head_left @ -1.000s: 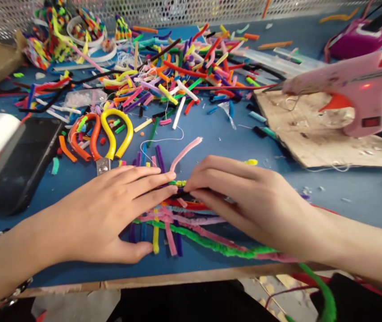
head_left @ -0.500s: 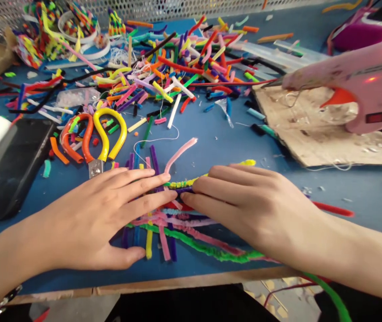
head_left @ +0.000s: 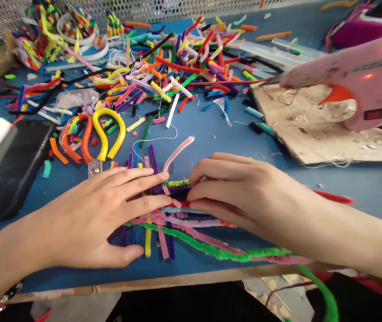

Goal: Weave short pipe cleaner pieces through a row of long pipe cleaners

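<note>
Strips point(head_left: 159, 218): under spread left fingers point(head_left: 144, 205)
Right fingers point(head_left: 211, 190): now more curled, grip hidden
Bag point(head_left: 92, 95): pale bits point(head_left: 72, 99), beyond left fingers

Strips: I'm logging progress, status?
Left hand spread over crossed strips. Right hand, fingers bent, at strips; grip unclear. Scissors near left hand, blades hidden.

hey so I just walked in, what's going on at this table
A person is working on crossed fuzzy strips of many colours. The left hand lies spread over them, while the right hand has its fingers bent down onto them; its exact grip is hidden. Scissors lie just beyond the left hand, and loose cut pieces are scattered behind. At the right, a pink glue gun with its light lit stands on cardboard.
</note>
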`<action>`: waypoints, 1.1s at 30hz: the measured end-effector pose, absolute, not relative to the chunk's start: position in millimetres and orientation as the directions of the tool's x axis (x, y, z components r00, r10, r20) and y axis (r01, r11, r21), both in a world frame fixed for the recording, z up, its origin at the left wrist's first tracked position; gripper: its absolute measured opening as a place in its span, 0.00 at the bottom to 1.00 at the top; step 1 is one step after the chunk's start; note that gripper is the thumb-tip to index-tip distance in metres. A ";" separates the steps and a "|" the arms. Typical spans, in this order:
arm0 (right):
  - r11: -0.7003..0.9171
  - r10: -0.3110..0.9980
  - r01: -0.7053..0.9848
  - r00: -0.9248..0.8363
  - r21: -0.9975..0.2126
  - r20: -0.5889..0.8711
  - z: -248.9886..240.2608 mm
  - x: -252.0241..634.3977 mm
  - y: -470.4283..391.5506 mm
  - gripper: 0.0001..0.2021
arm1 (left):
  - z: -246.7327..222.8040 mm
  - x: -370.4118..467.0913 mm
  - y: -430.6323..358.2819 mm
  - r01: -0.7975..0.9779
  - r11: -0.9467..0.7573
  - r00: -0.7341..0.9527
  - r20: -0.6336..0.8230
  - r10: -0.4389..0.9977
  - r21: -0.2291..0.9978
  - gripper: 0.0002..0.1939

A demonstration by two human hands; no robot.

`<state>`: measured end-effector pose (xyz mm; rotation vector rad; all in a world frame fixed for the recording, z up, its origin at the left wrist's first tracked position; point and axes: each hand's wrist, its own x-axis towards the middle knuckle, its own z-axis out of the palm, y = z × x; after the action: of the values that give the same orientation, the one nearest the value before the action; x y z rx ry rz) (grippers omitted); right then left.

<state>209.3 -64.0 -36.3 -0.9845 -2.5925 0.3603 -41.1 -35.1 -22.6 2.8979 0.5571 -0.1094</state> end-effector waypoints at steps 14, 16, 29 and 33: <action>0.683 0.730 0.695 -0.635 -0.226 0.253 -39.8 205.4 -63.9 0.13 | -23.3 -41.1 -34.4 0.361 -0.915 0.931 -0.118 0.345 0.177 0.28; 0.684 0.729 0.690 -0.640 -0.236 0.241 -39.1 205.8 -63.8 0.13 | -23.3 -41.2 -33.9 0.353 -0.919 0.934 -0.119 0.336 0.176 0.30; 0.728 0.671 0.676 -0.666 -0.114 0.326 -39.6 205.8 -65.1 0.12 | -23.5 -39.2 -33.8 0.370 -0.913 0.928 -0.111 0.355 0.173 0.32; 0.800 0.544 0.600 -0.706 -0.024 0.454 -43.6 204.4 -66.2 0.16 | -23.7 -41.6 -33.2 0.380 -0.909 0.924 -0.115 0.365 0.171 0.33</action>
<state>204.4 -66.2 -43.6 -0.8559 -2.5419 -0.1737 -41.6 -33.2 -23.7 2.8928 0.5659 -0.1185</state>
